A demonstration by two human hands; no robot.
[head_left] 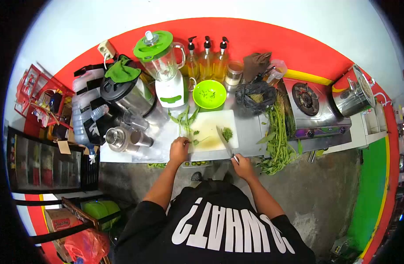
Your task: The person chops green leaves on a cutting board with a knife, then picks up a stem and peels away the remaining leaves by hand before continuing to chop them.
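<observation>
My right hand (243,166) is closed around the handle of a knife (224,140), whose blade lies over the right part of a white cutting board (214,118). Just right of the blade sits a small pile of chopped greens (227,133). At the board's left edge, my left hand (180,147) has its fingers drawn together by a green stem with small leaves (196,141); whether it grips the stem is too small to tell. Leafy sprigs (183,119) lie above that hand. A green bowl (209,94) with some cut greens inside stands behind the board.
A blender (170,90) and oil bottles (206,64) stand at the back. On the right are a black plastic bag (255,96), long leafy stalks (277,141) and a gas stove (314,108). Glass jars (116,138) stand at left.
</observation>
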